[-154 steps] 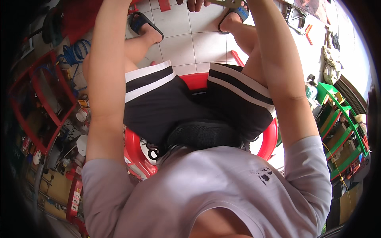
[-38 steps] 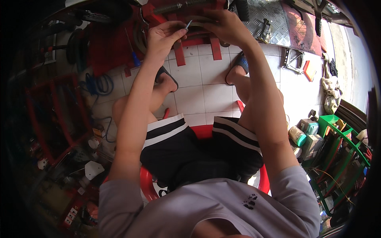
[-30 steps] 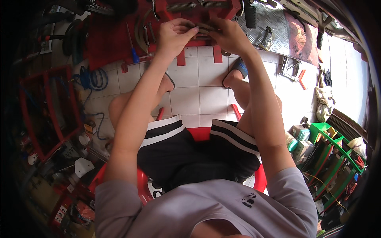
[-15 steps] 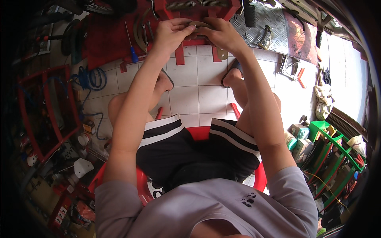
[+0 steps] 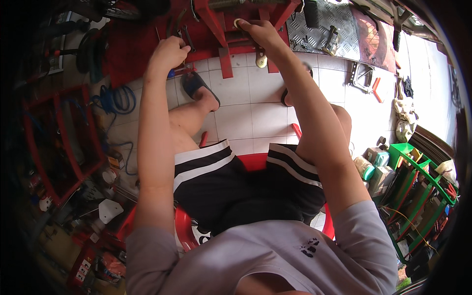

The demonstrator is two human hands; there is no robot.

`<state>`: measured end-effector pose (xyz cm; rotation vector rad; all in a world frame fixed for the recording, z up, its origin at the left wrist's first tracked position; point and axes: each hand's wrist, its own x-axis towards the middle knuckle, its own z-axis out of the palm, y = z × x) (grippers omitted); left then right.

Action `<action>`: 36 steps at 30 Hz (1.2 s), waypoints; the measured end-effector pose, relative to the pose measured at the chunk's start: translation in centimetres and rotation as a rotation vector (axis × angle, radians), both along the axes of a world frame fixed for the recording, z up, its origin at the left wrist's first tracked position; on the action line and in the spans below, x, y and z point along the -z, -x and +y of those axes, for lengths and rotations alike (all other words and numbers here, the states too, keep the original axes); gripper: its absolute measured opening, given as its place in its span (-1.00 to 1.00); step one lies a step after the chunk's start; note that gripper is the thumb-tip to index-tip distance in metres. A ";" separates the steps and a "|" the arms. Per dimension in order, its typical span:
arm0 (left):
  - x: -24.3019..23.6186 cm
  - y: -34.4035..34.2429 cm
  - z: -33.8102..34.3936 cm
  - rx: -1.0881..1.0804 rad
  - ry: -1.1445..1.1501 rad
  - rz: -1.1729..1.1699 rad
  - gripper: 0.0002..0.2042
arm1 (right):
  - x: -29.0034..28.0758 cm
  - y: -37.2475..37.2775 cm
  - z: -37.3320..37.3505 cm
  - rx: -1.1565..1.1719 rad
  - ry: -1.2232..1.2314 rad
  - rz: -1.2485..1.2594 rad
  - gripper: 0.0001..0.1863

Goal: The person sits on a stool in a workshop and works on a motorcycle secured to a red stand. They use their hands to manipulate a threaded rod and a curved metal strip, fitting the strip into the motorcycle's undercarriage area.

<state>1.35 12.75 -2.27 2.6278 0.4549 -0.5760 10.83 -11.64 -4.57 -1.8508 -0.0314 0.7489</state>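
- Right hand (image 5: pixel 260 37) is clamped on the metal piece (image 5: pixel 261 60), top centre of the frame, its pale end hanging below the fingers.
- Left hand (image 5: pixel 168 53) is well apart, upper left over the red desk (image 5: pixel 125 55), beside a wrench (image 5: pixel 189 40); can't tell if it's gripping anything.
- Metal piece looks stiff, lightish, hard to break, maybe slick if greasy. I'd pinch it mid-length by the edges.

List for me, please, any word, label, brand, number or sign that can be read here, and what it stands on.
None can be read with certainty.
Shirt: dark print on the chest, too patchy to make out.
Red case: white labels, too small.
Small box at left: markings too blurred.
Metal piece in the right hand: no lettering visible.
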 end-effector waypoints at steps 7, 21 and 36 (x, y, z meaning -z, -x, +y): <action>2.5 -1.2 0.5 -0.038 0.140 0.050 -0.67 | 5.1 1.4 4.9 0.577 -0.406 0.504 -0.70; 3.7 -2.7 -3.8 0.029 0.000 0.024 -0.50 | 9.7 -0.5 5.0 0.412 -0.680 0.957 -0.78; 4.6 -3.3 -6.7 -0.443 0.673 0.169 -0.59 | 12.5 0.9 7.8 0.454 -0.640 0.678 -0.74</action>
